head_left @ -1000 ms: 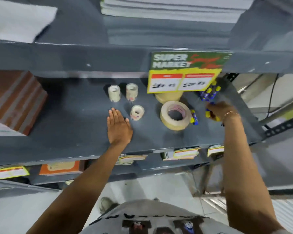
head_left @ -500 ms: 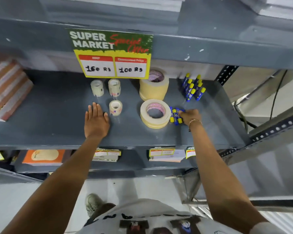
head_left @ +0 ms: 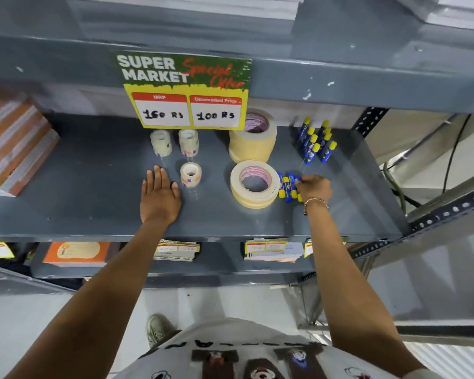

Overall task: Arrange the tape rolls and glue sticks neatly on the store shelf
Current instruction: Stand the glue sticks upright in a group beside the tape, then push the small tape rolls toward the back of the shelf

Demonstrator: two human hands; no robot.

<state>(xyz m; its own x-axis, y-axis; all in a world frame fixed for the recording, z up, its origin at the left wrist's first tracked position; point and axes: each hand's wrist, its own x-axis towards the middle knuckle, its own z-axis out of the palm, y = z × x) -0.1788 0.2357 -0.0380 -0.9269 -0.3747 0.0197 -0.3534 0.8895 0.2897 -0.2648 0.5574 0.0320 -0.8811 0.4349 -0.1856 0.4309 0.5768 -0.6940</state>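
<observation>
Fingers of the right hand (head_left: 314, 186) curl narrowly around a small bunch of lying glue sticks (head_left: 288, 186), blue with yellow caps, which rest on the grey shelf (head_left: 93, 209) just right of a flat masking tape roll (head_left: 255, 183); that grip closes on the sticks' right ends, and a thin bracelet (head_left: 315, 201) circles the wrist. The left hand (head_left: 159, 196) lies flat and spread on the shelf, palm down, its grip wide and holding nothing, just left of a small tape roll (head_left: 191, 173) without clearly touching it.

Nearest of all, both bare forearms reach up from a white printed shirt (head_left: 257, 354), with a shoe (head_left: 159, 328) on the floor below. Under the shelf edge, price tags (head_left: 266, 247) and an orange packet (head_left: 75, 253) sit on the lower level.

Farther back, two more small tape rolls (head_left: 174, 141) stand side by side. Behind the flat roll is a stack of masking tape (head_left: 253, 139). To its right, upright glue sticks (head_left: 316, 140) stand in two short rows, well apart from the lying ones. Orange-striped packs (head_left: 14, 143) fill the far left. A "Super Market" price sign (head_left: 186, 91) hangs from the shelf above, reading 160 Rs and 100 Rs.
</observation>
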